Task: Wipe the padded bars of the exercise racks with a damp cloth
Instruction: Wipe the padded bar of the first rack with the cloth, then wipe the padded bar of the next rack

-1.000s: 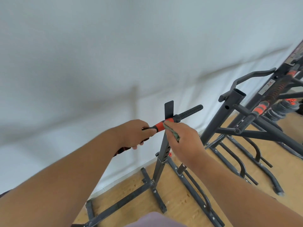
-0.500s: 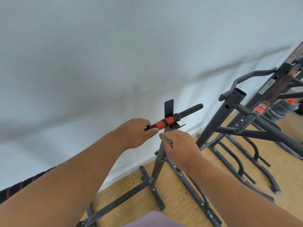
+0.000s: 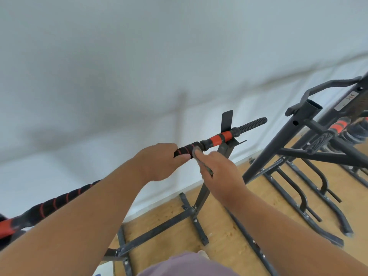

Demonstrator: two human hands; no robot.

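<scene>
A long padded bar (image 3: 219,138), black with orange bands and a ribbed black end, lies across the cradle of a dark metal rack upright (image 3: 225,150). My left hand (image 3: 159,161) grips the bar's black-and-red wrapped padding just left of the orange band. My right hand (image 3: 219,172) holds a small grey-green cloth (image 3: 201,158) and presses its top edge against the bar right beside my left hand. The bar runs on to the lower left (image 3: 59,202), partly hidden behind my left forearm.
A white wall stands close behind the rack. To the right is a second dark rack (image 3: 278,152) with its own orange-banded bar (image 3: 336,126) and curved floor legs. The floor (image 3: 229,226) is light wood, crossed by the racks' base bars.
The bar has slid to the right through the cradle, so more orange band and the wrapped padding show. My right hand rose from below the bar and put the cloth on it.
</scene>
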